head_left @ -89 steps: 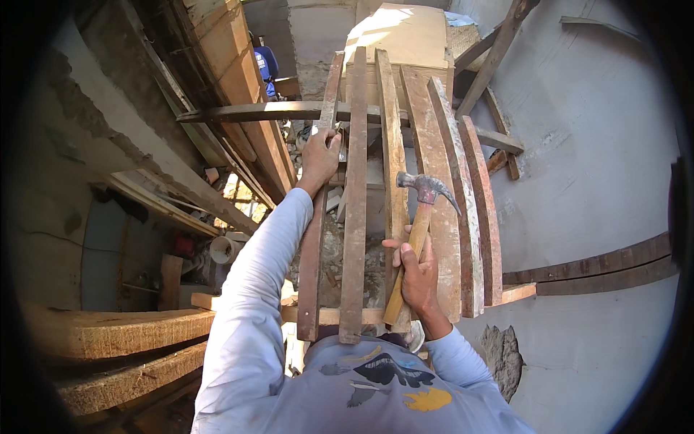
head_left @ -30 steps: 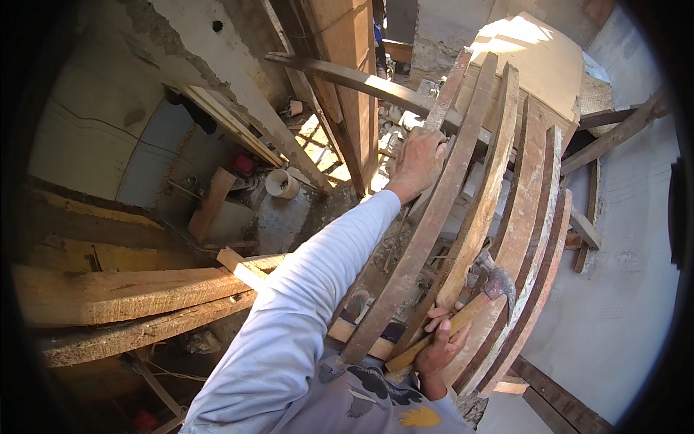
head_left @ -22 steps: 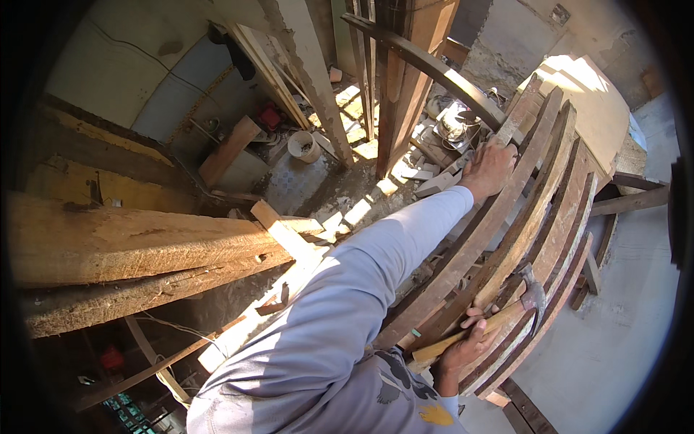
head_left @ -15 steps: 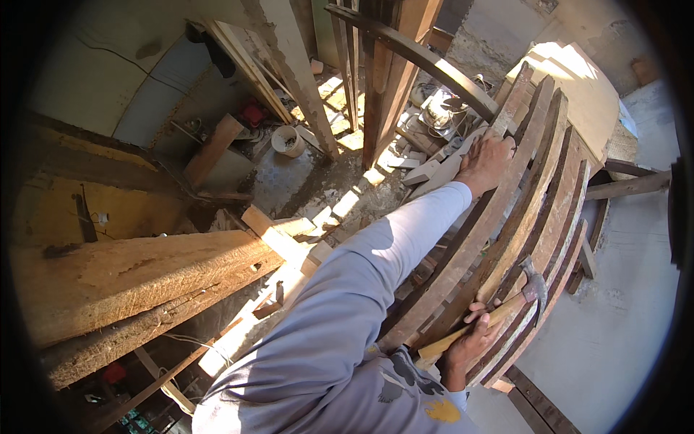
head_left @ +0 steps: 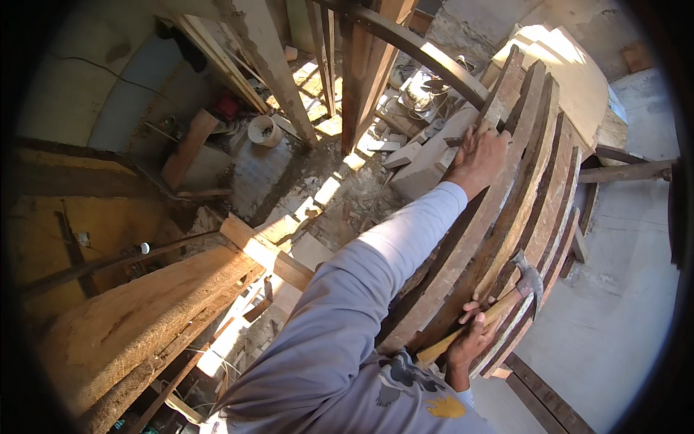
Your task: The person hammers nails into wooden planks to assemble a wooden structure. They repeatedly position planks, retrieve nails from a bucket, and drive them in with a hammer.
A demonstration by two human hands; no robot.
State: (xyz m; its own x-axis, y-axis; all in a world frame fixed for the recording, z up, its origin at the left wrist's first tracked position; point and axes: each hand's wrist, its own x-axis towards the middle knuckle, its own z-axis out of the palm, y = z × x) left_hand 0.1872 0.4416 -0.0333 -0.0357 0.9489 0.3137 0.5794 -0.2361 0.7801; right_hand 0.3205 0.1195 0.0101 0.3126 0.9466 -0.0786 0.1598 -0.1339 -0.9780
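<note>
My left hand [head_left: 478, 158] is closed over the upper part of the nearest curved wooden plank [head_left: 471, 249], its fingers curled at the edge. Any small thing pinched in them is hidden. Lower down, my right hand [head_left: 471, 341] grips a claw hammer [head_left: 506, 304] by its yellowish wooden handle. The hammer's metal head [head_left: 531, 281] lies over the outer planks, pointing away from me. Several long, bowed planks [head_left: 531, 170] sit side by side in a curved row under both hands.
Pale board sheets [head_left: 571, 79] lie past the planks' far end. A dark curved beam [head_left: 416, 47] meets the planks there. Thick timber [head_left: 152, 311] runs along the left. Below are a white bucket [head_left: 264, 132], upright posts [head_left: 365, 87] and floor rubble [head_left: 347, 210].
The view has turned a little, so the surroundings shift up and left, while the timber at left swings lower. My left hand remains on the plank, and my right hand still holds the hammer.
</note>
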